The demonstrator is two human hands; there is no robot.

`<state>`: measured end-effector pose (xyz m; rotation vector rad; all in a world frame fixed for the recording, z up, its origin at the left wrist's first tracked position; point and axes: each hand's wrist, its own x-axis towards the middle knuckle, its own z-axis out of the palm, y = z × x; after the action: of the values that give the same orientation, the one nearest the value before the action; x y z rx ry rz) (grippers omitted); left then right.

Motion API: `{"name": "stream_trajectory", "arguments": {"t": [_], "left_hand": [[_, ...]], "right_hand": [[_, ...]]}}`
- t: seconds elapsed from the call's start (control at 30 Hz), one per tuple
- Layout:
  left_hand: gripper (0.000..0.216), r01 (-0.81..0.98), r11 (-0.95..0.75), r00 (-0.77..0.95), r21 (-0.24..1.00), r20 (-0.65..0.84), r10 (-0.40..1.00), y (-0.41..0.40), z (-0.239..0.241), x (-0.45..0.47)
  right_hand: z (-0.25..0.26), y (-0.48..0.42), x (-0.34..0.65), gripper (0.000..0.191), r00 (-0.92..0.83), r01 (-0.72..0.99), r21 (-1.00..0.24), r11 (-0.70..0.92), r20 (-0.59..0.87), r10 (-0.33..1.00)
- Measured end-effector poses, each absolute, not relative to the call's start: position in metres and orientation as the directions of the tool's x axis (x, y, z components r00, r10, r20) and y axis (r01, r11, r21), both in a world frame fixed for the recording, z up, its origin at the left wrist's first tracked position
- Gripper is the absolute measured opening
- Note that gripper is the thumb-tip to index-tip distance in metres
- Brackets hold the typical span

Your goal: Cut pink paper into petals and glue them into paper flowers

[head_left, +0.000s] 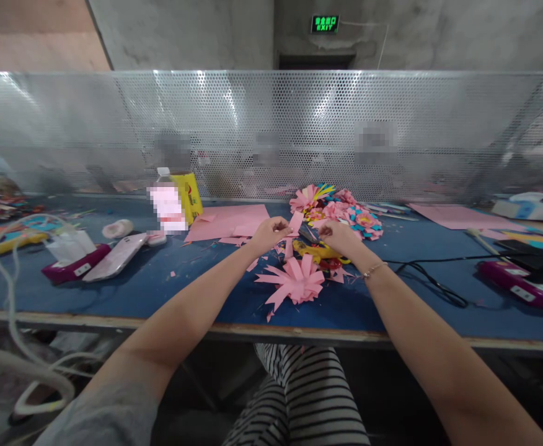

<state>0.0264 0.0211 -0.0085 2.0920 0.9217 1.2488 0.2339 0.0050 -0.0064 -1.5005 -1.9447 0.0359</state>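
My left hand (271,232) pinches a pink paper strip (295,222) over the table. Close to it, my right hand (337,234) is closed around what looks like a pair of scissors (307,234), its dark blades pointing left toward the strip; the handles are hidden by the fingers. Below both hands lies a fringed pink paper flower (299,280). A yellow tool (318,251), perhaps a glue gun, rests behind that flower, partly covered. Beyond my right hand sits a pile of pink, blue and yellow paper flowers (346,210).
Pink paper sheets (234,220) lie left of my hands, near a yellow box (188,195). A phone (116,257) leans on a purple box (74,263). Black cable (432,285) runs right toward another purple box (522,282). A perforated metal screen (253,118) stands behind.
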Motion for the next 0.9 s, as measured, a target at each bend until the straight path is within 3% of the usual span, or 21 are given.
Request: {"name": "stream_trajectory", "arguments": {"t": [0.17, 0.27, 0.47, 0.9], "left_hand": [[0.023, 0.173, -0.573, 0.365, 0.801, 0.489, 0.793, 0.019, -0.009, 0.030], [0.027, 0.115, -0.534, 0.381, 0.838, 0.459, 0.803, 0.013, -0.007, 0.033], [0.025, 0.059, -0.509, 0.393, 0.859, 0.448, 0.803, 0.008, -0.005, 0.037], [0.030, 0.075, -0.554, 0.407, 0.829, 0.482, 0.776, 0.006, -0.007, 0.041]], "right_hand": [[-0.007, 0.003, 0.225, 0.007, -0.128, 0.615, -0.647, 0.450, 0.482, 0.867], [-0.007, 0.001, 0.219, 0.016, -0.179, 0.468, -0.725, 0.505, 0.481, 0.858], [-0.008, 0.001, 0.215, 0.024, -0.249, 0.355, -0.768, 0.534, 0.473, 0.845], [-0.004, -0.007, 0.209, 0.014, -0.279, 0.294, -0.818, 0.495, 0.422, 0.863]]}}
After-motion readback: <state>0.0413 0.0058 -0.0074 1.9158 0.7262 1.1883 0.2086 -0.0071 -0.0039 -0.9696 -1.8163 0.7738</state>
